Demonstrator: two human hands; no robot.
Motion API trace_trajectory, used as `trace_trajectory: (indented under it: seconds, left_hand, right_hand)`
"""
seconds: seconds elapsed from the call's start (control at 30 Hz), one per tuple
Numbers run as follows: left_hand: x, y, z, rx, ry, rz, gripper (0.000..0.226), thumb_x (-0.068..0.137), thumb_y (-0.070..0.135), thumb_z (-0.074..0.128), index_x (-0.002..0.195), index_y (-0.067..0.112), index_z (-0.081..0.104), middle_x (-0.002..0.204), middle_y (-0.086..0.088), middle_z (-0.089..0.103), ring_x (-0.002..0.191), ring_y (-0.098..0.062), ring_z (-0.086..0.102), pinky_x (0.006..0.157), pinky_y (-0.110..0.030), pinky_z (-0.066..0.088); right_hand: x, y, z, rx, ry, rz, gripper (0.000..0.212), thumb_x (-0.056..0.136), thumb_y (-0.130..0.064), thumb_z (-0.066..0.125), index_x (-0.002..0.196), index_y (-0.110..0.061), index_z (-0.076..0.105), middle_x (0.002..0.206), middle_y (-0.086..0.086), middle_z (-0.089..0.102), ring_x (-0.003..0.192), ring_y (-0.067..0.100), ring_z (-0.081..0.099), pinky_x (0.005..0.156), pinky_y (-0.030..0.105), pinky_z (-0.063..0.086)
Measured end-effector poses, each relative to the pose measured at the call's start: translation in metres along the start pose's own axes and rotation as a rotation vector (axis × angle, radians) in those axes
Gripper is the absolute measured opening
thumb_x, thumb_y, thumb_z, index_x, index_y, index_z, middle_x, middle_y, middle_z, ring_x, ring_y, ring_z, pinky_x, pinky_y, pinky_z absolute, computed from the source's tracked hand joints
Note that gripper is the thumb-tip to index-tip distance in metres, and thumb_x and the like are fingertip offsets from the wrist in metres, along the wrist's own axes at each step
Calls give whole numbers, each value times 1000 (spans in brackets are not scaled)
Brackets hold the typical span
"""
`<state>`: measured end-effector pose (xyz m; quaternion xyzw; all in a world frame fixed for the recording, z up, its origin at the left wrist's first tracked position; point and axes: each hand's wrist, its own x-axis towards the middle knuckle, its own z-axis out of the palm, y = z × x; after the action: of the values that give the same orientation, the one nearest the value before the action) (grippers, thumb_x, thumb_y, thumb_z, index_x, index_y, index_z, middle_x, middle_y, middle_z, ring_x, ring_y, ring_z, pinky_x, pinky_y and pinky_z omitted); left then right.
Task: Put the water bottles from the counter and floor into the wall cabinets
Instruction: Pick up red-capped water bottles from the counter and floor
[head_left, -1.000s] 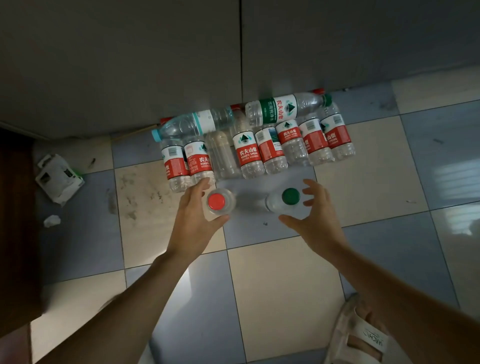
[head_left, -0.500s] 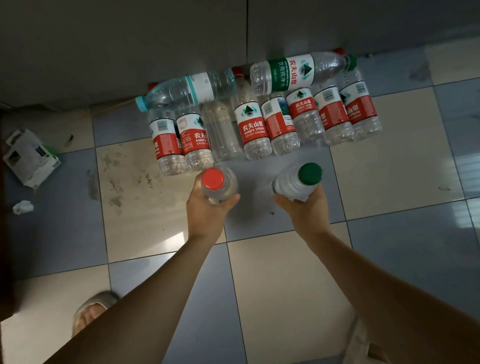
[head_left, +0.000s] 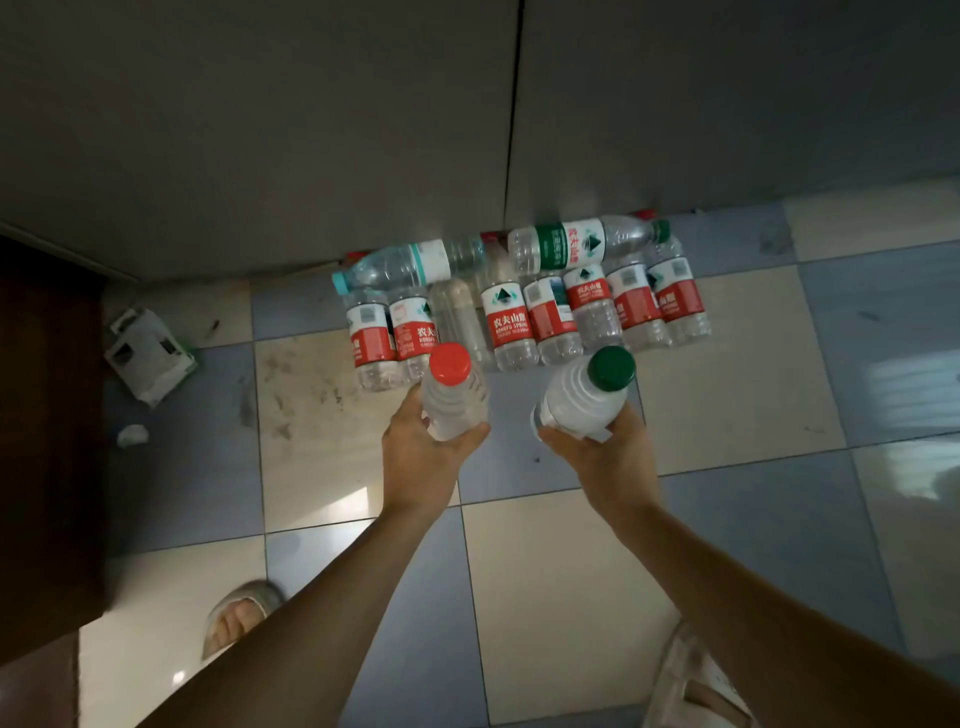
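Bottles are up off the tiles now: left hand (head_left: 421, 457) grips the red-capped bottle (head_left: 453, 397), right hand (head_left: 605, 457) the green-capped bottle (head_left: 584, 400), lifted clear of the floor row (head_left: 519, 312), cabinets next.

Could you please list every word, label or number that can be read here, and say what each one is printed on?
"农夫山泉": red label of the standing bottle in the middle of the row on the floor.
"NONGFU SPRING", below it on the same label: only just legible.
"农夫山泉": green-and-white label of the lying bottle on top of the row.
Other red labels, small print and barcodes: too blurred or cut off.
The two bottles in the hands: no readable text.
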<state>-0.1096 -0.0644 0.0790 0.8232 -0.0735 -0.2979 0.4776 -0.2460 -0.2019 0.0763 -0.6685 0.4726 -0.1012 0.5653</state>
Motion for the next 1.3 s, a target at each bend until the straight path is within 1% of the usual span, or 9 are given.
trace_trajectory:
  seconds: [0.1,0.23,0.33,0.5,0.67,0.9,1.0,1.13,1.3]
  left_hand:
    - [-15,56,-26,-13,-10,39,66,70,23,90,129,22,59,122,8,67,113,-6,61,100,-20,47]
    - [-40,148,-74,-6,-17,125,61,71,26,89,125,26,60,119,10,67,108,-5,61,83,-1,44]
    - [-66,225,-120,-5,-20,170,53,69,29,89,117,25,66,111,13,72,102,-4,66,80,-7,49]
    - [-129,354,-203,23,-42,265,44,68,38,89,103,45,63,101,34,69,99,9,64,80,-6,48]
    - [-188,478,-288,-12,-27,394,45,67,52,85,105,37,67,102,23,72,98,1,68,85,-20,52]
    - [-200,630,-416,-108,-2,579,49,67,35,89,111,22,69,103,11,76,97,-7,72,88,-30,57]
    - [-195,695,-472,-109,38,700,46,69,41,88,109,28,69,101,17,75,93,-2,71,76,-18,57]
    - [-193,780,-528,-117,49,817,45,73,44,86,112,27,70,106,12,75,99,-6,70,85,-32,57]
    - [-202,876,-560,-170,85,952,49,71,47,83,112,23,69,105,10,75,96,-8,71,81,-29,60]
  right_hand:
    - [-17,-57,-17,13,-23,-29,59,74,-14,87,125,-10,57,110,2,67,96,6,65,70,7,50]
    - [-41,-154,-47,37,-112,-55,63,75,-22,87,129,-15,56,118,0,67,108,15,65,81,18,57]
    - [-66,-242,-74,24,-147,-103,62,74,-26,88,127,-20,57,114,-8,69,106,7,66,88,22,58]
    - [-121,-401,-120,-5,-220,-194,51,72,-27,90,110,-39,59,101,-28,68,97,-7,65,72,7,51]
    - [-173,-552,-155,-48,-271,-265,51,68,-32,90,109,-38,60,96,-23,71,90,-6,67,67,8,51]
    - [-216,-750,-163,-44,-248,-451,51,67,-38,89,113,-26,69,102,-18,75,96,-2,69,81,20,55]
    - [-232,-827,-153,40,-155,-533,54,64,-38,90,112,-31,67,97,-25,74,87,-6,69,67,11,53]
    - [-252,-915,-147,156,-95,-647,63,59,-43,90,115,-32,65,103,-18,75,92,1,71,78,26,57]
    - [-262,-1000,-162,206,-106,-762,66,66,-41,89,124,-27,62,110,-11,74,99,8,72,88,37,59]
